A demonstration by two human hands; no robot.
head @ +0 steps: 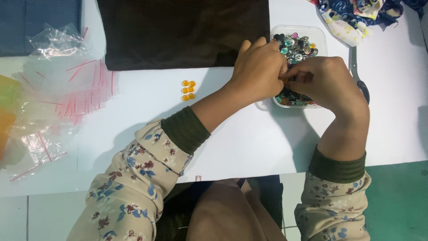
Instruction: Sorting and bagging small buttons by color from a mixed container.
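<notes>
Both hands, left hand and right hand, crowd over clear tub of beads; access from near side blocked by them. Scissors lie just right of tub, narrowing that side. Black cloth borders tub on left. Small cluster of orange beads sits on white table below cloth; open strip around it. Heap of zip bags fills far left. Patterned fabric occupies far right corner.

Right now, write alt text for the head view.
Two hands, left and right, meet over a clear tub of mixed beads on a white table. Six orange beads lie left of them, below a dark cloth.
</notes>
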